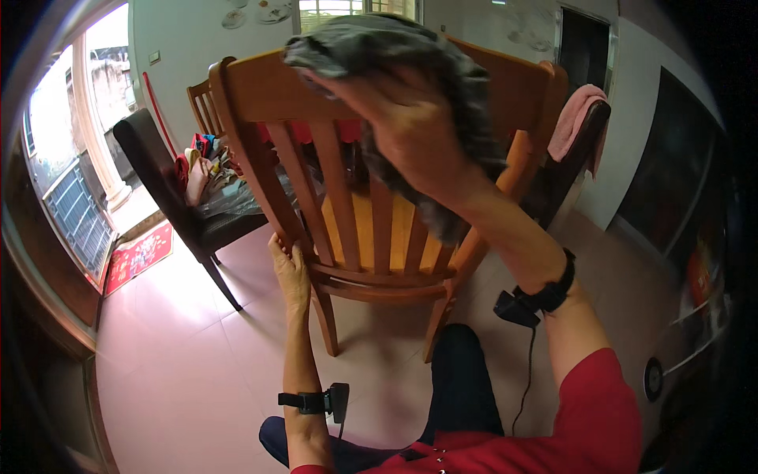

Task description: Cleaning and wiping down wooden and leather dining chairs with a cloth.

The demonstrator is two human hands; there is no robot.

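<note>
In front of me stands a wooden chair (pixel 337 197), its slatted back turned toward me. My left hand (pixel 290 272) grips the left upright of the chair's back, low down near the seat, with the fingers partly behind the wood. Up at the top rail, my right hand (pixel 418 134) is closed on a dark grey patterned cloth (pixel 379 47). The cloth drapes over the rail and hangs down across the right slats. Both the hand and the cloth are a little blurred, and part of the rail is hidden behind them.
A dark chair (pixel 150 158) at the left bears a heap of clothes (pixel 204 162) and clear plastic. At the right, a pink towel (pixel 576 122) hangs over another dark chair (pixel 564 174). A red mat (pixel 140 257) lies by the open doorway. Cables hang from my wrist straps.
</note>
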